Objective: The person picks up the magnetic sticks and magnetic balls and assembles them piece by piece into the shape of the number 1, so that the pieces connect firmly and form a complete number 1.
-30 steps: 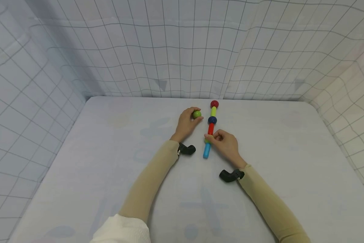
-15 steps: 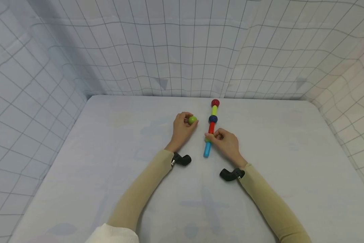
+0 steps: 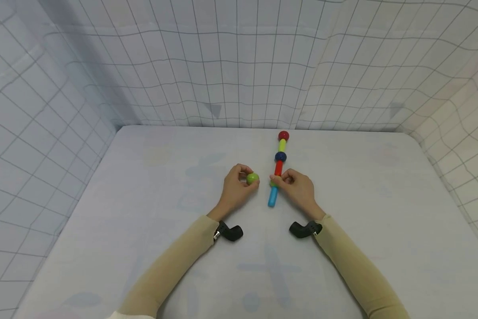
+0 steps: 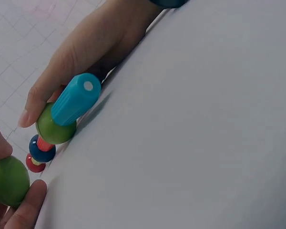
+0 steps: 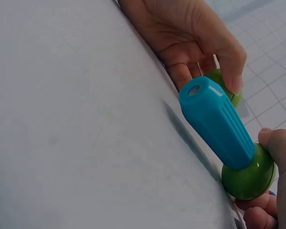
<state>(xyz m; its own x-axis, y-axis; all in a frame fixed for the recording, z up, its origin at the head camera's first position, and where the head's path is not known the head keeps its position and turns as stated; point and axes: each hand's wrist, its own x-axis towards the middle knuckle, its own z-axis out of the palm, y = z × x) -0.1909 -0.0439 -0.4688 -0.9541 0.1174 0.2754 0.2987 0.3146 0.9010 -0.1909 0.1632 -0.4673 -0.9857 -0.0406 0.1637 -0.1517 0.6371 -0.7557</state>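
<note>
My left hand (image 3: pixel 232 191) pinches a loose green ball (image 3: pixel 252 178) between thumb and fingers, left of a straight chain of balls and rods. From the far end, the chain has a dark red ball (image 3: pixel 284 136), a yellow rod (image 3: pixel 282 145), a dark blue ball (image 3: pixel 280 157), a red rod (image 3: pixel 278 168), a second green ball (image 5: pixel 248 177) and a light blue rod (image 3: pixel 272 197). With thumb and fingers my right hand (image 3: pixel 299 191) grips that second green ball, partly covering it. The blue rod's near end is free and shows a pale round spot in both wrist views.
A white table (image 3: pixel 163 177) with faint printed shapes lies under everything. Grid-patterned white sheets (image 3: pixel 258 75) close off its back and both sides. Each wrist wears a black camera mount (image 3: pixel 231 232).
My left hand has come nearer and slightly left with the loose green ball, now level with the chain's second green ball. My right hand and the chain have stayed almost still.
</note>
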